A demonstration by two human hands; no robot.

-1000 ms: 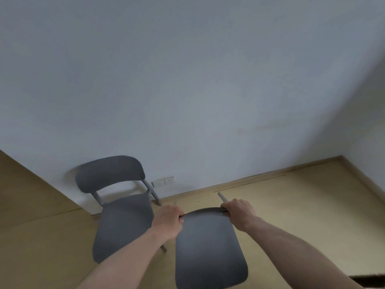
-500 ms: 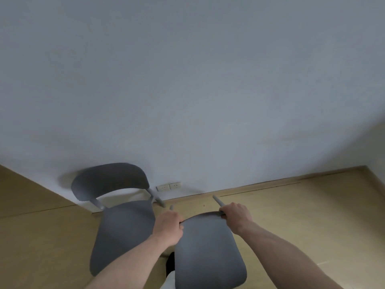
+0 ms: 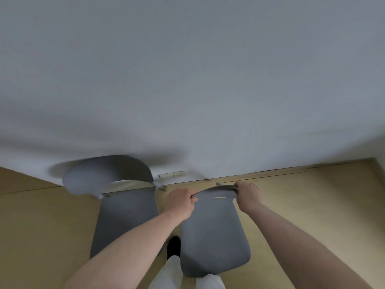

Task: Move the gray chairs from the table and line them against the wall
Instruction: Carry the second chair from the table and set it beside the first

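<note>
So one gray chair (image 3: 125, 207) is parked at the wall (image 3: 187, 80); my left hand (image 3: 180, 202) and right hand (image 3: 248, 197) grip the second chair (image 3: 214, 236) beside it, not yet set down.

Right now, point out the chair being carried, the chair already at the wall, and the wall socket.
carried chair (image 3: 214, 232): head view, middle of its seat.
chair at the wall (image 3: 125, 215): head view, bare part of its seat.
wall socket (image 3: 172, 175): head view, centre of the double plate above the skirting.

No legible text, wall socket plate (image 3: 172, 175) perhaps blank
</note>
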